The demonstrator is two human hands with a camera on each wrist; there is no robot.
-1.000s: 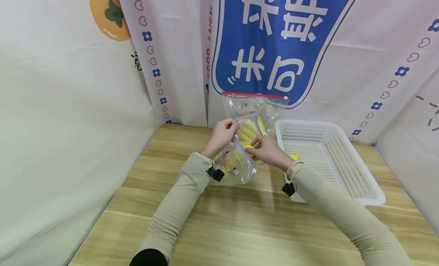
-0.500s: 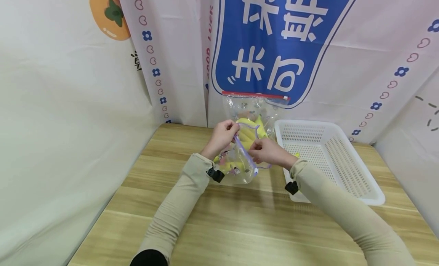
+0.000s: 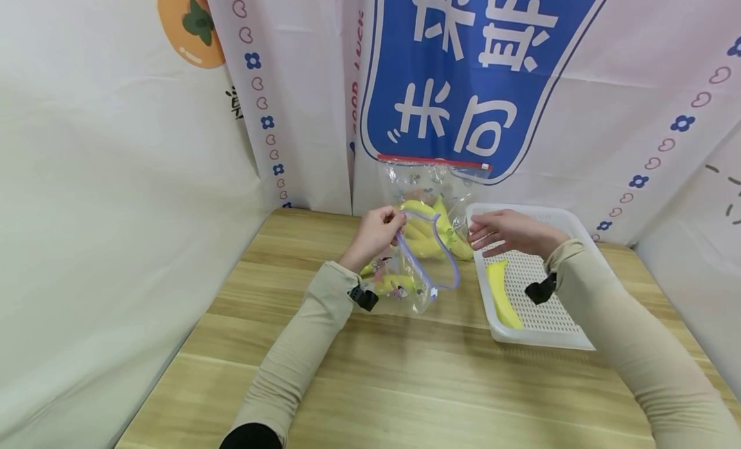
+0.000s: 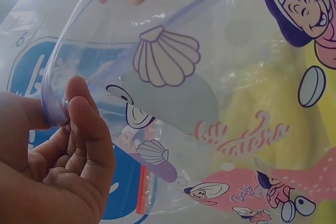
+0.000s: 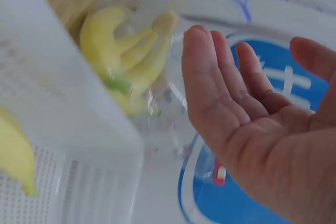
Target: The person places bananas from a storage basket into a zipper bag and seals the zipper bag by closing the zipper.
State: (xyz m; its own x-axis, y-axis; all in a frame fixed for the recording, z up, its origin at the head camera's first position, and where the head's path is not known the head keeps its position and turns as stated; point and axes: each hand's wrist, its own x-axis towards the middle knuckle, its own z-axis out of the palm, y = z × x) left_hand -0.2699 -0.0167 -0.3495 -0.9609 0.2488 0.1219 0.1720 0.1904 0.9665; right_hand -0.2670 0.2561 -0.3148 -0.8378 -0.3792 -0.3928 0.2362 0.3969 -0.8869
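Note:
My left hand [image 3: 379,235] pinches the purple-edged rim of a clear printed zip bag [image 4: 168,56], whose mouth gapes toward the right. Yellow bananas [image 3: 396,284] show through its lower part. Over the left rim of a white basket, my right hand [image 3: 512,231] hovers with loosely extended fingers and an empty palm, as the right wrist view confirms. A single banana [image 3: 502,296] lies along the basket's left side, below that hand. Behind the held bag, a second clear bag [image 3: 428,179] with a red slider strip contains more bananas [image 5: 126,51].
The white perforated basket [image 3: 541,341] stands on the right of the wooden table [image 3: 370,384]. A printed curtain [image 3: 312,101] hangs along the table's back edge, and the red-strip bag leans against it. A pale cloth wall [image 3: 116,211] borders the left.
My right hand has left the mouth of the purple-edged bag and moved right, over the basket, its fingers spreading. The bag's mouth hangs wider. My left hand keeps its pinch.

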